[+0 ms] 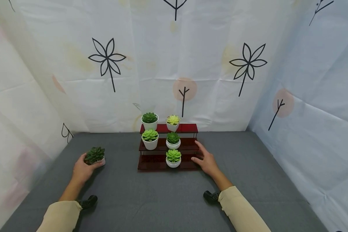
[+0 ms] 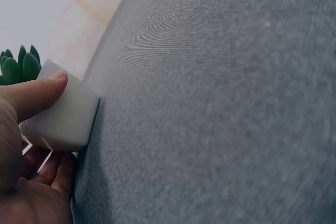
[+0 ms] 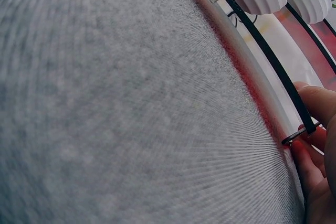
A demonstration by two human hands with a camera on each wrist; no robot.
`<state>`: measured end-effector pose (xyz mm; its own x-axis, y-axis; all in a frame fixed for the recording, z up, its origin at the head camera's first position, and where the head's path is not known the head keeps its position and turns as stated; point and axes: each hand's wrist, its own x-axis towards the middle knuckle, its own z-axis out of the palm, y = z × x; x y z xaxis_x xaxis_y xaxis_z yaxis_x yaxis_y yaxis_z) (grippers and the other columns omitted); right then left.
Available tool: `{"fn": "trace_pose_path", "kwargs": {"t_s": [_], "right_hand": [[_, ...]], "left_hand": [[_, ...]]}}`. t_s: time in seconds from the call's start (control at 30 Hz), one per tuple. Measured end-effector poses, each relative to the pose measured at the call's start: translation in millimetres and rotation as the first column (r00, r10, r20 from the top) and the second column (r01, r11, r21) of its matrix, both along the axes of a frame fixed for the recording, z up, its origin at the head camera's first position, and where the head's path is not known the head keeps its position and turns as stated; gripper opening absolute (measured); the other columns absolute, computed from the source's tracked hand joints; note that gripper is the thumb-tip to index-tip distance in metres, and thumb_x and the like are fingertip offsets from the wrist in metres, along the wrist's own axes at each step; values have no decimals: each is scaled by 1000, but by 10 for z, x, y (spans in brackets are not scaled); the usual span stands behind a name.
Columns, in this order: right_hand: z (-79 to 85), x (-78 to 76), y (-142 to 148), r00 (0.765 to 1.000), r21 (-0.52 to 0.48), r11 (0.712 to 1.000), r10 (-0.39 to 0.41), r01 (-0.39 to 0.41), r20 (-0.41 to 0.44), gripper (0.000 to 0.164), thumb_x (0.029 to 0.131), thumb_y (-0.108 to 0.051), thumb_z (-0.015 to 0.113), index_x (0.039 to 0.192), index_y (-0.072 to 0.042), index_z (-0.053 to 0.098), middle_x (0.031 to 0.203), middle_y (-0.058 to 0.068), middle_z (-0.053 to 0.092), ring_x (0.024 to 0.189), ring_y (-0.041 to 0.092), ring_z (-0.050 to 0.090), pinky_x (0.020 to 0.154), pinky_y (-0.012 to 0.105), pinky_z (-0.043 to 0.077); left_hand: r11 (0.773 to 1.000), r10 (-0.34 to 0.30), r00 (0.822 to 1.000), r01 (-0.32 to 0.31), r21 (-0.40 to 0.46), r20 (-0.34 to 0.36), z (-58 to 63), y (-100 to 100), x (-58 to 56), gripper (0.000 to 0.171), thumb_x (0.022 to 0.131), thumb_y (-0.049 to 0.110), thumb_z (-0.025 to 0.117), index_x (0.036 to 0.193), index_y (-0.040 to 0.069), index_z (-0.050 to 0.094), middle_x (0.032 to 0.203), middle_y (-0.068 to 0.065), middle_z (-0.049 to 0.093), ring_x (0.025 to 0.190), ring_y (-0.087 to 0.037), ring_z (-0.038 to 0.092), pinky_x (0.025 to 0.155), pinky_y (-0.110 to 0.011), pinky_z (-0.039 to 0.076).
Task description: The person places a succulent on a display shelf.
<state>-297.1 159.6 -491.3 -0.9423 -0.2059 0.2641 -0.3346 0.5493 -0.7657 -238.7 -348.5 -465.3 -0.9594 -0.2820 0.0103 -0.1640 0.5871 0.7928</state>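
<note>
My left hand [image 1: 84,168] holds a dark green potted succulent [image 1: 94,155] at the left of the grey table. Its white angular pot [image 2: 68,111] sits between thumb and fingers in the left wrist view, its base right at the cloth. A dark red three-tier display stand [image 1: 158,164] stands at the middle back. At its right end is my right hand [image 1: 207,161], fingers spread and touching the shelf ends. The right wrist view shows those fingers [image 3: 310,166] beside the black frame edge [image 3: 273,66] and wire leg of the stand.
Several potted succulents stand on the tiers: a dark green one [image 1: 149,120] and a yellow-green one [image 1: 173,121] on top, a light green one [image 1: 149,138] and a dark one [image 1: 173,140] mid-height, a bright green one [image 1: 173,158] lowest. Patterned white cloth [image 1: 162,64] walls the table in.
</note>
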Motion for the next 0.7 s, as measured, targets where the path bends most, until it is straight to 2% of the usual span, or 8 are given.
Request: {"fn": "trace_pose_path", "kwargs": {"t_s": [0.2,0.43,0.7], "right_hand": [[6,0,1,1000,-19,1000,9,-9,-3,77,89,-16,73,153,-25,32,151,10,39,127,36,48,95,52,47],[18,12,-1,1000,14,1000,-15,15,-1,77,89,-19,74,153,-27,33,149,11,42,126,37,49,93,54,48],[19,16,1,1000,21,1000,-16,16,-8,77,89,-19,74,153,-27,33,148,14,43,125,37,49,92,54,48]], "left_hand": [[1000,-20,999,20,-13,25,16,-11,37,100,87,33,74,150,-12,10,142,-40,28,128,-53,32,101,-63,32],[998,-25,998,27,-49,51,21,5,41,104,86,39,74,149,-13,9,146,-41,21,131,-55,27,102,-64,29],[995,-70,997,72,-66,39,10,117,68,104,85,42,75,149,-13,14,134,-41,38,119,-52,43,93,-61,41]]}}
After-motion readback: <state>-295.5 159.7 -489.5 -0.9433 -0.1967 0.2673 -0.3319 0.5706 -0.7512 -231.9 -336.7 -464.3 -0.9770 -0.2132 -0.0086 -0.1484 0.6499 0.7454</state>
